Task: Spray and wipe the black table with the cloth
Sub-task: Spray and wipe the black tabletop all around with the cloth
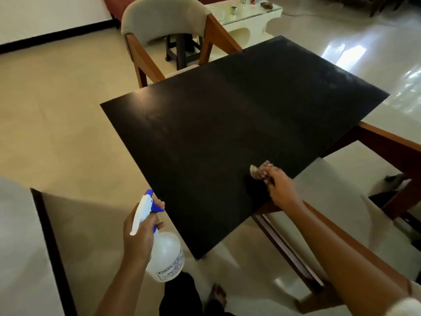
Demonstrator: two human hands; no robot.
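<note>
Since the right hand [281,190] has its grip bunched round the cloth [260,171] at the near right edge of the black counter [227,122], nearly all the top lies far and left of it. The left hand [139,236] holds the spray bottle [164,249] off the near corner. The cloth's blurry and hides the fingertips.
</note>
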